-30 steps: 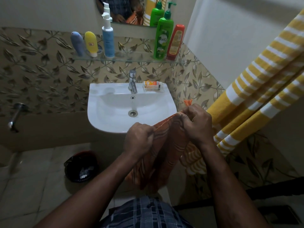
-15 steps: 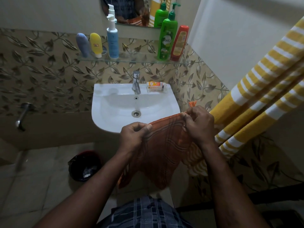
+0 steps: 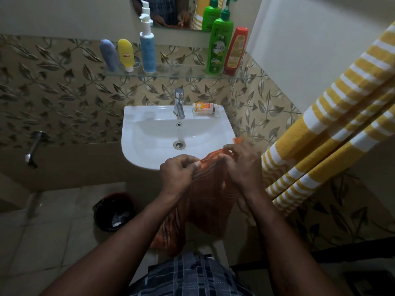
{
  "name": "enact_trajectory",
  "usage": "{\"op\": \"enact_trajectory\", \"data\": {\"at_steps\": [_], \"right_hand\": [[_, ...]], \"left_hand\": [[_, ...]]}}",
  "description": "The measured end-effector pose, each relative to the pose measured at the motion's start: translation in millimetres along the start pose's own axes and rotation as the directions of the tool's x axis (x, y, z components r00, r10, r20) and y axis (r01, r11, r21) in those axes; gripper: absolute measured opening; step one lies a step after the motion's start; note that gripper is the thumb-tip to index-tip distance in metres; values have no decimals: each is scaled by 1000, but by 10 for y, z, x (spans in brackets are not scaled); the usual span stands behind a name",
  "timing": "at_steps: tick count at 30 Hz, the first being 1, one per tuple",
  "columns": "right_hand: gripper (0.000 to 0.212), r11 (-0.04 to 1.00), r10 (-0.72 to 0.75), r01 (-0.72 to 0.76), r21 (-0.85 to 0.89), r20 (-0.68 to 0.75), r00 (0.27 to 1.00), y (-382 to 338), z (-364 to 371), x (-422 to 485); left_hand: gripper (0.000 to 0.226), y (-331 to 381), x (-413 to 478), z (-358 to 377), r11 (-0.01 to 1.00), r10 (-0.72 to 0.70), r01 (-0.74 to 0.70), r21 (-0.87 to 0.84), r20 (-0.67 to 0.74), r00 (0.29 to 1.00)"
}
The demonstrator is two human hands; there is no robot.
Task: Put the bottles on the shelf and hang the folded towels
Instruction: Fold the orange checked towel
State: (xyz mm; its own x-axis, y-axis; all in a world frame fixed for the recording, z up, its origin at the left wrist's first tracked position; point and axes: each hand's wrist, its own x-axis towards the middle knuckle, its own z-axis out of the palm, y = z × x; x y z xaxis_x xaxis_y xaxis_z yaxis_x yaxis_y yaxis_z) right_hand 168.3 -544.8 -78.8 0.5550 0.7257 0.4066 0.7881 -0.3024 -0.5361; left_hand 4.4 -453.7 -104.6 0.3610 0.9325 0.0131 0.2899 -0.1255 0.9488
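Note:
An orange striped towel [image 3: 208, 201] hangs in front of me, below the sink's front rim. My left hand [image 3: 177, 174] pinches its top edge on the left and my right hand [image 3: 241, 165] grips the top on the right, close together. A yellow and white striped towel [image 3: 333, 133] hangs at the right. On the glass shelf [image 3: 179, 72] stand a grey-blue tube [image 3: 109, 54], a yellow tube [image 3: 125, 54], a blue pump bottle [image 3: 147, 45], a green pump bottle [image 3: 219, 45] and a red bottle [image 3: 236, 50].
A white sink [image 3: 149, 146] with a chrome tap [image 3: 179, 103] and a small orange packet [image 3: 203, 107] sits under the shelf. A mirror [image 3: 171, 11] hangs above. A dark bin [image 3: 114, 210] stands on the tiled floor at left, near a wall tap [image 3: 33, 148].
My hands had spread the orange towel out half a second ago; now they have come closer together again, bunching its top edge. The view shifted slightly.

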Motion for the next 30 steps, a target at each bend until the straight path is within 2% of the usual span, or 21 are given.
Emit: {"op": "enact_trajectory", "data": {"at_steps": [2,4,6,9,12,15,19,23,27,30], "right_hand": [[30,989,-131,121,80,135,982,-48,51,-72],[32,967,-246,216,139,257,935,-80,77,-123],[28,965,-259,229,125,346,902,-104,68,-119],[16,974,-224,224,47,391,893,-78,28,-54],[16,979,-203,192,65,353,914,-65,-12,-44],[22,984,-175,158,81,279,944,-94,-62,-57],[20,982,-157,133,138,179,971,-137,-180,-60],[16,984,-99,77,163,127,987,-171,-269,-59],[20,983,-89,67,171,125,988,-204,-293,-70],[24,987,-70,52,153,114,991,-182,-342,-73]], "left_hand": [[5,-5,-23,15,999,34,-35,28,43,999],[7,-9,-45,-1,993,84,-93,72,123,989],[17,-5,-55,-44,987,118,-138,87,205,972],[24,-10,-40,-114,980,146,-176,96,260,954],[8,-1,-52,-146,962,229,-257,89,246,942],[23,-14,-110,-143,919,306,-355,171,260,916],[16,-84,-243,-34,857,400,-439,271,189,897],[13,-84,-305,66,852,413,-428,301,116,903],[12,4,-280,122,836,438,-451,312,116,891],[9,40,-228,136,882,366,-377,284,91,926]]}}
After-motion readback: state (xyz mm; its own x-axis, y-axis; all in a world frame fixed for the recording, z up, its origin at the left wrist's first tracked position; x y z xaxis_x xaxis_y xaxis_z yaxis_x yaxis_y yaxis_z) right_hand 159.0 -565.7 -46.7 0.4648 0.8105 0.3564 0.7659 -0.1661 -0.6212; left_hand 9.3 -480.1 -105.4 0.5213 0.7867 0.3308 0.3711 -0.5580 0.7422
